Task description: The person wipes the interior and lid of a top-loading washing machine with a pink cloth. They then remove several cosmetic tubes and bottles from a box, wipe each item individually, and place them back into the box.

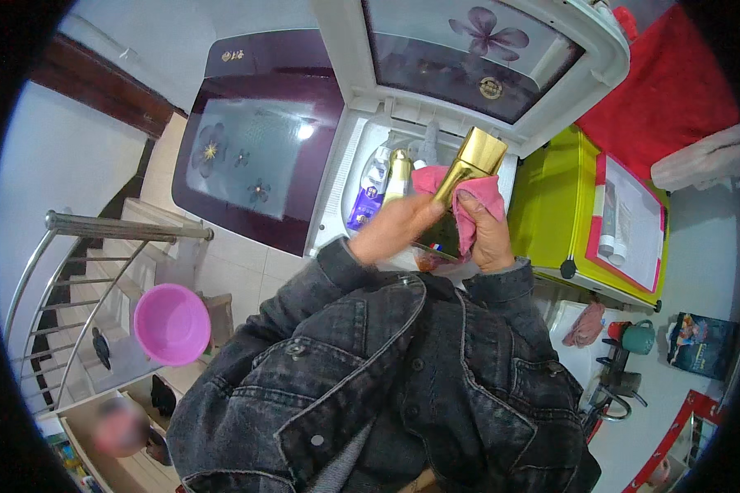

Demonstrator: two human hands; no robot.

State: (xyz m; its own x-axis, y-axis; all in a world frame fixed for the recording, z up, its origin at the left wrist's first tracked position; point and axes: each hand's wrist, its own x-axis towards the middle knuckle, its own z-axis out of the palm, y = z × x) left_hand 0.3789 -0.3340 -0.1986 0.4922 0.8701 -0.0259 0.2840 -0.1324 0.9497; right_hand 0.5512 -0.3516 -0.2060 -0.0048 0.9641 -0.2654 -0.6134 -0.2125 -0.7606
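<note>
A gold bottle (476,157) with a wide, squared end is tilted up between my hands, over the uncovered side of a twin-tub washing machine (336,179). My left hand (401,227) grips its lower part. A pink cloth (484,200) is bunched around the bottle, and my right hand (488,237) holds it there with the thumb on top. Beside my left hand stand a purple and clear bottle (370,194) and a gold-topped pump bottle (398,175). Part of a dark container shows below my hands.
The machine's raised lid (567,92) stands behind. At right is a yellow-green cabinet (542,203) bearing a pink-edged tray (650,240) with tubes. A sink (570,314) lies lower right. A metal stair railing (126,228) and pink basin (172,325) are at left.
</note>
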